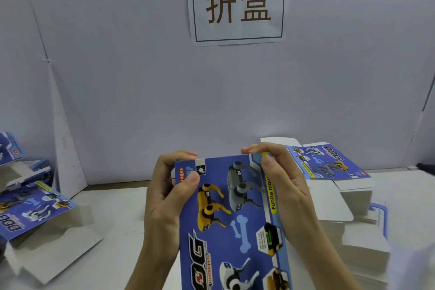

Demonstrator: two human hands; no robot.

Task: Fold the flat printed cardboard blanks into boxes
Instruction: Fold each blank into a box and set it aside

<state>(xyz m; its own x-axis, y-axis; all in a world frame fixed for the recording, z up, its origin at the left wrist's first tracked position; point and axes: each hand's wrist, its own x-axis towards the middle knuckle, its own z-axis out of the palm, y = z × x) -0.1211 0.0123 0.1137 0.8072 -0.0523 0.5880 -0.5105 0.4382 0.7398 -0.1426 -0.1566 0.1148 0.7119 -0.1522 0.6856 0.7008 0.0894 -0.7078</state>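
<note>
Now, at far left, partly folded boxes (30, 200) lie on the table (122, 207). Our left hand (164, 198) pinches the top-left corner of the blank (235, 219) — thumb on its blue printed face, fingers curled behind. We hold it raised above the table. Our right hand (282, 186) clamps the top-right edge likewise — just right of it sits the stack of flat blanks (329, 165).

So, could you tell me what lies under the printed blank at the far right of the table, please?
Under that printed blank sits a pile of blanks showing mostly white, on the table. The pile's top directly beneath it is covered.
</note>
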